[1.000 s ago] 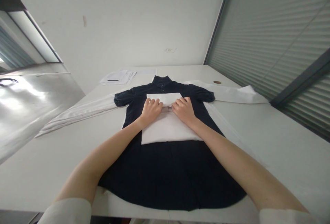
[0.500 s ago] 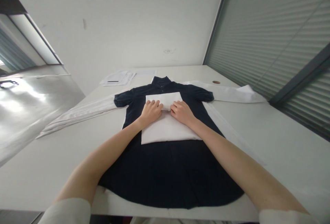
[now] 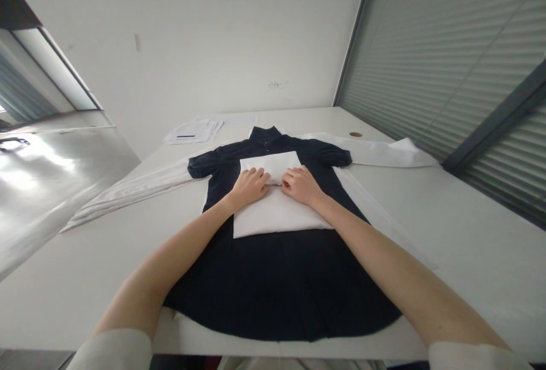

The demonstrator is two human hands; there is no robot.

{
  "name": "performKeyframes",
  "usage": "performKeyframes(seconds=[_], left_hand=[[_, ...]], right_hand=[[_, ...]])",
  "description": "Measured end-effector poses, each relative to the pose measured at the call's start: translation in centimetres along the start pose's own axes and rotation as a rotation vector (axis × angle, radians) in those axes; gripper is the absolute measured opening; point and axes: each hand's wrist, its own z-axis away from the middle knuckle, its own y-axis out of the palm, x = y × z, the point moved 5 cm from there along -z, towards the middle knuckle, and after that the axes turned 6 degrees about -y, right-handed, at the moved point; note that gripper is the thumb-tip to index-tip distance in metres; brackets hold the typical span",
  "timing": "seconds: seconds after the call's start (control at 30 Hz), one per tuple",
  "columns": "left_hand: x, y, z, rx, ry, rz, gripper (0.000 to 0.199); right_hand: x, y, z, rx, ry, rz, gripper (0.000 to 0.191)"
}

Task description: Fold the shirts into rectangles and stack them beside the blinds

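A folded white cloth lies on the chest of a navy short-sleeved shirt. My left hand has its fingers curled over the left part of a fold across the cloth's middle. On the right part of that fold, my right hand is closed in the same way, a small gap from the left. Fingertips and thumbs are partly hidden. Beneath the navy shirt is a white long-sleeved garment, its left sleeve and right sleeve stretched out to the sides.
All of this rests on a white table, with a round brown hole near its back right. Papers lie at the back left. A wall rises behind the table, and window blinds run along the right.
Both hands stay nearly in place on the cloth. The dark gap at the fold between them looks narrower. The camera view has shifted slightly.
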Motion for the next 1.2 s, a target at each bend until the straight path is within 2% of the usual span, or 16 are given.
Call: performKeyframes(seconds=[0.1, 0.2, 0.27, 0.4, 0.5, 0.6, 0.77, 0.87, 0.9, 0.97, 1.07, 1.13, 1.2], left_hand=[[0.3, -0.1, -0.6, 0.062, -0.098, 0.098, 0.023], [1.3, -0.3, -1.3, 0.069, -0.178, 0.145, 0.030], [2.1, -0.3, -1.7, 0.083, -0.100, 0.192, 0.022], [3.5, -0.4, -1.3, 0.151, 0.126, 0.276, 0.041], [4.3, -0.2, -0.8, 0.217, 0.109, 0.206, 0.028], [4.0, -0.2, -0.7, 0.240, 0.102, 0.142, 0.017], [3.6, -0.6, -0.9, 0.255, 0.036, 0.102, 0.017], [3.7, -0.9, -0.8, 0.301, 0.012, 0.114, 0.009], [3.7, -1.0, -0.9, 0.319, 0.000, 0.124, 0.014], [3.8, -1.2, -1.5, 0.297, -0.056, 0.153, 0.030], [3.7, -1.3, -3.2, 0.121, -0.154, 0.219, 0.036], [3.3, -0.7, -4.5, 0.037, -0.155, 0.252, 0.035], [2.8, 0.7, -5.3, 0.036, -0.152, 0.252, 0.040]], right_hand=[[-0.1, 0.4, 0.0, 0.054, 0.019, -0.055, 0.014], [0.0, 0.5, 0.0, 0.060, 0.018, -0.079, 0.016], [0.0, 0.4, 0.0, 0.057, 0.019, -0.107, 0.016], [-0.3, 0.2, 0.1, 0.032, 0.024, -0.135, 0.014], [-0.7, 0.1, 0.3, 0.001, 0.040, -0.125, 0.014], [-1.3, 0.2, 0.4, -0.006, 0.074, -0.126, 0.019], [-1.7, 0.8, 0.4, 0.026, 0.107, -0.149, 0.022], [-1.5, 1.2, 0.3, 0.037, 0.095, -0.155, 0.021], [-1.5, 1.2, 0.3, 0.036, 0.090, -0.158, 0.021], [-1.4, 1.4, 0.2, 0.036, 0.085, -0.165, 0.020], [-1.4, 1.3, 0.0, 0.048, 0.083, -0.172, 0.018], [-1.2, 1.2, 0.0, 0.064, 0.074, -0.175, 0.018], [-0.9, 1.0, 0.1, 0.080, 0.066, -0.176, 0.019]])
